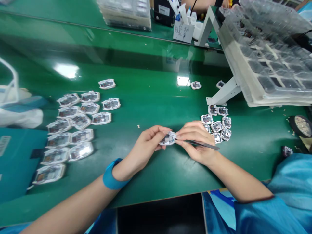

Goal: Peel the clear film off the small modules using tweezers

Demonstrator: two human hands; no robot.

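Over the green table [156, 182], by its near edge, the left hand [147, 141] pinched a white-rimmed device [167, 139]; the right hand [196, 143] gripped tweezers [207, 145] at its right end. Open tabletop stretched left toward similar devices [82, 136].

little white-rimmed unit [167, 142] partly hidden behind fingers [156, 138], innards [168, 138] too tiny to make out from here tbh, teal panel [19, 165] cut off at left, tray stack [126, 14] chopped up top

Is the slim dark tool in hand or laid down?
In hand: the right hand grips the dark tool, whose rear end juts out past the fingers.
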